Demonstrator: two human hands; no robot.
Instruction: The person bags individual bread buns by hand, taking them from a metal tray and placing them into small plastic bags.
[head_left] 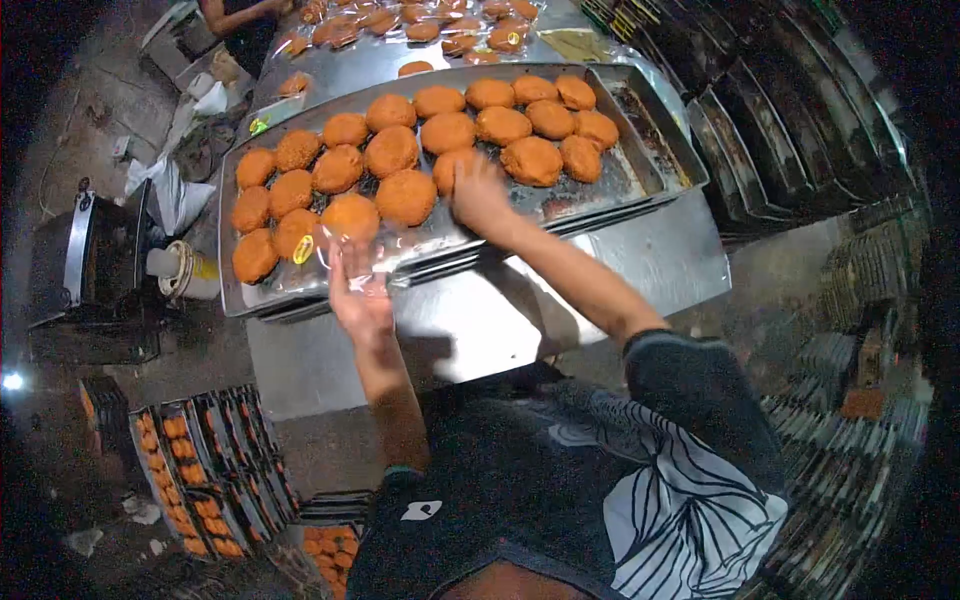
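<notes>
Dark shirt (pixel 480 490), bottom centre; mid-frame, left hand (pixel 364 305) upturned at clear wrapper (pixel 398 279), right hand (pixel 482 197) over bun (pixel 446 172); fingers' grip unclear.

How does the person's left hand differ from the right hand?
The left hand shows its palm; the right hand shows its back. Clear plastic is at the left hand's fingers, while the right hand is at a bun. The left is by the near edge of the tray; the right reaches further in. Both are bare.
</notes>
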